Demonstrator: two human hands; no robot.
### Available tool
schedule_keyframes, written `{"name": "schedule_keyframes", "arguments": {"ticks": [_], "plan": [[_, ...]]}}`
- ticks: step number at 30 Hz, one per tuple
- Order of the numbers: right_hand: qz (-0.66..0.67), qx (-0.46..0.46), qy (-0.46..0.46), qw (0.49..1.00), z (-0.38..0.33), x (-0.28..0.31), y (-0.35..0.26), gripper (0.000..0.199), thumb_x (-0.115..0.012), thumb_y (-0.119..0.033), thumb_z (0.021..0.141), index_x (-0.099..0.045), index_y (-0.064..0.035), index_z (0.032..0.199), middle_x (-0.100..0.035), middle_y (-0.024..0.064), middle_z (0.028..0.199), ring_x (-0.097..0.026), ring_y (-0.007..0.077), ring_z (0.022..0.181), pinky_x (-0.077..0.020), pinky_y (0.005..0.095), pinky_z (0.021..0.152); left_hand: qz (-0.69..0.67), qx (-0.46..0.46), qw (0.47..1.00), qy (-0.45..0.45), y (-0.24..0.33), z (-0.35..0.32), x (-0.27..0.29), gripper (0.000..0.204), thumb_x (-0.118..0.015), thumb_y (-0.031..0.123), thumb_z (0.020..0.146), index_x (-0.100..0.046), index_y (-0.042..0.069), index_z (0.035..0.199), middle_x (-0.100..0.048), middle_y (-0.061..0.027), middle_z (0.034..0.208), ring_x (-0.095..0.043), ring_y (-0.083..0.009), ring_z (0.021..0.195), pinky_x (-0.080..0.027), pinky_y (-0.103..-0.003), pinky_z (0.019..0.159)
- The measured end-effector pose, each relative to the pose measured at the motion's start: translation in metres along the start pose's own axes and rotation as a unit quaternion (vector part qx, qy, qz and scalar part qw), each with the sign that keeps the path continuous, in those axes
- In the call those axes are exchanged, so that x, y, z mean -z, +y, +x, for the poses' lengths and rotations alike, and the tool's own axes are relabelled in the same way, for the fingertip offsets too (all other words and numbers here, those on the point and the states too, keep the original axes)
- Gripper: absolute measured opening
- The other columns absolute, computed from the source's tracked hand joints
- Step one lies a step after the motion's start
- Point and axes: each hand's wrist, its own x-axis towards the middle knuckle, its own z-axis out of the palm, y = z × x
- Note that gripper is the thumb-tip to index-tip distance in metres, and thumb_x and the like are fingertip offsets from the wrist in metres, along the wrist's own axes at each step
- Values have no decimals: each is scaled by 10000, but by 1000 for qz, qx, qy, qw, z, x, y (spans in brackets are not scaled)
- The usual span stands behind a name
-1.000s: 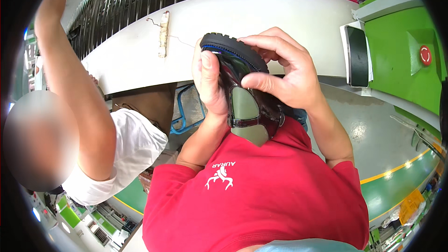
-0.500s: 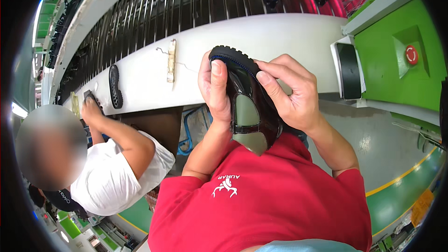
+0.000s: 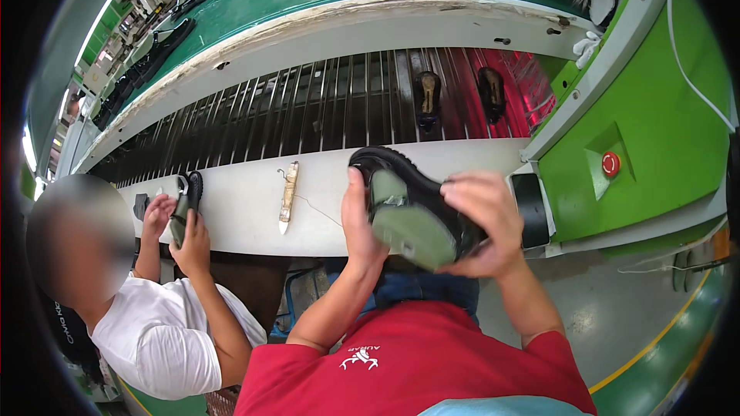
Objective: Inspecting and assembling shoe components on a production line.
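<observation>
A black shoe (image 3: 413, 235) with a ridged dark sole edge and smooth green parts is held up over the near edge of the white ledge (image 3: 324, 223), its rounded end pointing away from me. My left hand (image 3: 361, 223) is closed along its left side, thumb lying up the flank. On the opposite side my right hand (image 3: 493, 223), smeared by motion, curls round the shoe with fingers on top and thumb low. The underside is hidden from view.
A tape-wrapped tool (image 3: 289, 196) with a thin wire lies on the ledge. Beyond are metal rollers (image 3: 308, 104) carrying two dark shoes (image 3: 427, 96) under red light. A green machine panel (image 3: 655, 131) with a red button (image 3: 610, 164) stands right. At left, a co-worker (image 3: 166, 331) handles a green-and-black piece (image 3: 181, 219).
My view has lifted, showing more rollers and the green belt. The shoe has tilted, turning its green part toward me, and my right hand has shifted down along it. The co-worker's hands have moved right.
</observation>
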Motion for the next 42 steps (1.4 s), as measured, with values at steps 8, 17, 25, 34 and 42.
{"name": "schedule_keyframes", "arguments": {"ticks": [8, 17, 25, 34, 42], "plan": [[-67, -163, -195, 965, 50, 10, 26, 527, -936, -379, 795, -730, -33, 1136, -718, 130, 1021, -723, 313, 903, -576, 377, 810, 381, -309, 849, -199, 32, -2, -1, 878, -947, 289, 807, -498, 21, 1512, -630, -163, 1433, -589, -313, 1400, -491, -456, 1135], [297, -354, -13, 887, 0, -48, 82, 679, -398, -586, 1146, -620, 1, 1406, -710, 82, 1164, -659, 160, 1076, -535, 340, 932, 611, -316, 687, -235, 89, 28, -7, 693, -965, 348, 787, -669, -13, 1298, -734, -204, 1116, -741, -396, 1006, -588, -431, 866], [378, -383, 29, 842, -1, -79, 92, 794, -229, -685, 1135, -657, -25, 1239, -725, 68, 1122, -679, 161, 1043, -530, 321, 983, 689, -165, 637, -304, 106, 41, -22, 588, -726, 404, 1043, -583, -42, 1398, -767, -237, 900, -789, -384, 857, -595, -406, 753], [443, -434, 130, 774, 4, -82, 92, 690, -382, -627, 1102, -716, -24, 1120, -760, 88, 1030, -716, 192, 953, -564, 328, 917, 698, -148, 612, -341, 105, 54, -42, 573, -679, 417, 1075, -585, -66, 1368, -743, -227, 818, -768, -372, 767, -565, -411, 679], [464, -398, 175, 772, 3, -83, 91, 503, -454, -425, 1129, -694, 0, 1012, -719, 39, 963, -644, 115, 909, -523, 298, 897, 704, -144, 588, -371, 104, 66, -44, 545, -668, 383, 1088, -568, -79, 1359, -732, -225, 812, -760, -347, 740, -552, -396, 652]]}}
